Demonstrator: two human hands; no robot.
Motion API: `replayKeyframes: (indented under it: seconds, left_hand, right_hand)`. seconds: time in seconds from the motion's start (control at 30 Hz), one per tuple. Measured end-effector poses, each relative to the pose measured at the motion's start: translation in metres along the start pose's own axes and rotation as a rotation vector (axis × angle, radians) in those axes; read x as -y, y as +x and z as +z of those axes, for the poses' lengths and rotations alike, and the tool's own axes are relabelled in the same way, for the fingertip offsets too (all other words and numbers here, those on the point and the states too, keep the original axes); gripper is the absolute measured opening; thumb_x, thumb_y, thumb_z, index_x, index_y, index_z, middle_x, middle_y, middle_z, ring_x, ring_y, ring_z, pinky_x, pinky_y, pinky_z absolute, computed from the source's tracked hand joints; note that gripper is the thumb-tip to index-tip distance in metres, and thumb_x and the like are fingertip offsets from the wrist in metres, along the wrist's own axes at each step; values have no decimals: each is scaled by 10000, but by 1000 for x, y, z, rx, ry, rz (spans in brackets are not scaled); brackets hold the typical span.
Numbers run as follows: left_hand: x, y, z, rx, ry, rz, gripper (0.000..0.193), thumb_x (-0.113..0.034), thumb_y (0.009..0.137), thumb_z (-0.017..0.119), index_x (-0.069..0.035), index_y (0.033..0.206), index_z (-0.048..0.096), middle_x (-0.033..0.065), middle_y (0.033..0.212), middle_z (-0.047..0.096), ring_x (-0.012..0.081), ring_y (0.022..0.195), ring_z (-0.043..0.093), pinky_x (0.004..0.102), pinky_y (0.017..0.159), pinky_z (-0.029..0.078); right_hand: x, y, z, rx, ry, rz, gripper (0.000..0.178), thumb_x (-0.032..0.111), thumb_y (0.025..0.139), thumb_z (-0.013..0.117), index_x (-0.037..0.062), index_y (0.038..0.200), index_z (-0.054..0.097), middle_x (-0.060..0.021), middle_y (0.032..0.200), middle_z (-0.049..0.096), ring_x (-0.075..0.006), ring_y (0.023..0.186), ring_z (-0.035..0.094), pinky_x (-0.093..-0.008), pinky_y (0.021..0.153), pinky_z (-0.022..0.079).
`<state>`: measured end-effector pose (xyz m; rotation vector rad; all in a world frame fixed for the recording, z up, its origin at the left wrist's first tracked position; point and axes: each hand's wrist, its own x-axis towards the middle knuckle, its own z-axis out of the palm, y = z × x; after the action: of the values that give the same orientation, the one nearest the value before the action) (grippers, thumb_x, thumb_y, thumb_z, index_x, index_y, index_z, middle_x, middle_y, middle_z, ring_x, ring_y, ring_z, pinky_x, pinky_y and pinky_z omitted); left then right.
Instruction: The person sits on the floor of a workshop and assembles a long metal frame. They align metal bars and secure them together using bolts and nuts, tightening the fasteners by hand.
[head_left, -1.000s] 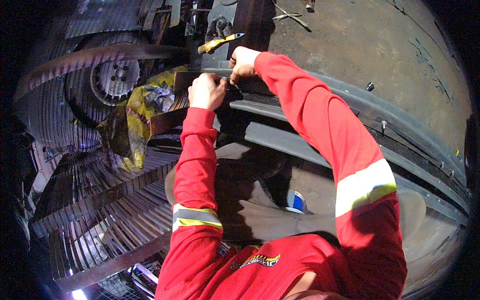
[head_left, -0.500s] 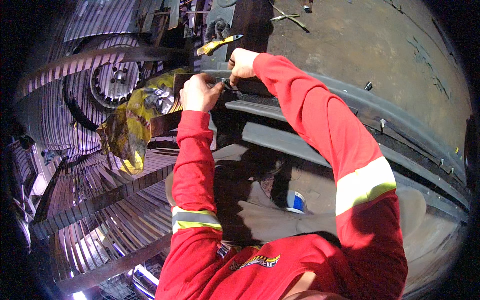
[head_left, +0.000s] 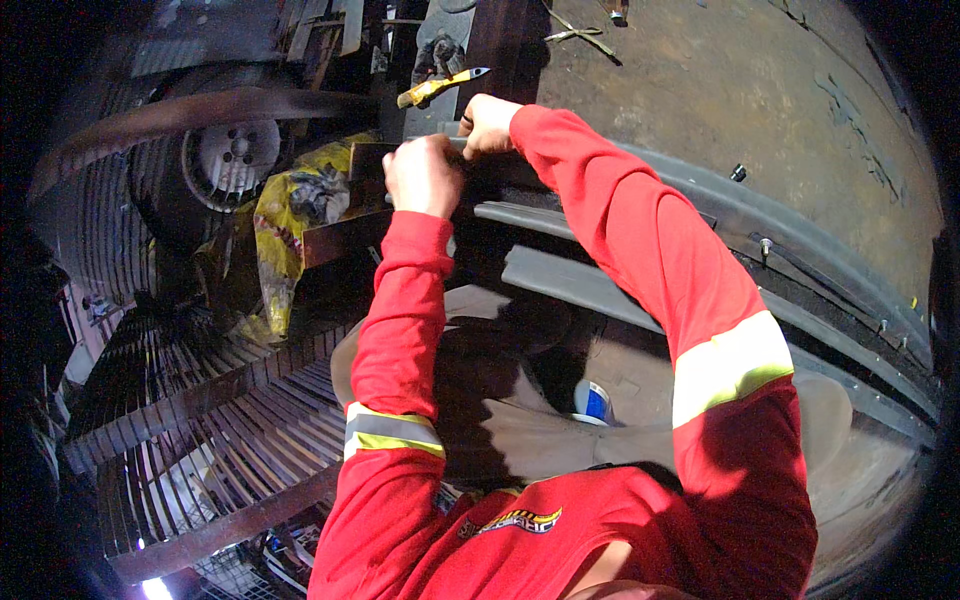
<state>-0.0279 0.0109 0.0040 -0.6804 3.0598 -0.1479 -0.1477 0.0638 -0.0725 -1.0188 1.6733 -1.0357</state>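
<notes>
Both my hands are close together at the end of a long dark curved strip [head_left: 690, 180] along the edge of a large brownish metal plate. My left hand [head_left: 424, 175] is closed, its back toward me, and hides whatever its fingers grip. Just right of it and slightly farther away, my right hand [head_left: 490, 125] is bent down with its fingers closed against the strip's end. I cannot make out what is in them. A yellow-handled tool [head_left: 440, 88] with a dark pointed tip lies just beyond my hands, beside a dark crumpled glove-like bundle [head_left: 438, 55].
Bolts [head_left: 765, 246] stick up along the strip, and a small black piece [head_left: 738, 172] lies on the plate [head_left: 700, 70]. Left are a yellow crumpled plastic bag [head_left: 283, 225], a wheel [head_left: 237, 155] and slatted metal grating [head_left: 240, 420]. A white-and-blue container [head_left: 594, 402] sits below my arms.
My left hand has shifted right toward the right hand, its fingers now more curled and turned away. My right hand has barely moved. The light on the left background has dimmed.
</notes>
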Motion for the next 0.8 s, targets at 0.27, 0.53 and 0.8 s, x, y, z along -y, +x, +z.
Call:
replayKeyframes:
  seconds: [0.27,0.53,0.8]
  left_hand:
    - [15,-1,-7,265,-110,-144,344,-360,786,566,-30,843,648,206,777,612,345,751,608,388,677,471]
    - [38,9,3,222,-251,-22,261,-263,696,658,-9,753,658,203,706,609,312,686,622,371,635,471]
    - [-7,5,1,76,157,82,196,-221,644,679,-42,716,650,169,718,621,327,707,613,401,670,483]
  right_hand:
    - [3,-4,-1,24,3,-26,290,123,513,752,-9,756,665,-88,645,622,-152,581,563,-307,552,451]
    - [25,-10,1,-37,-237,18,314,208,514,755,46,771,679,-137,812,649,-244,767,628,-348,675,491]
    - [12,-21,0,-114,-159,12,270,183,529,748,57,754,668,-116,814,651,-239,782,623,-349,669,484]
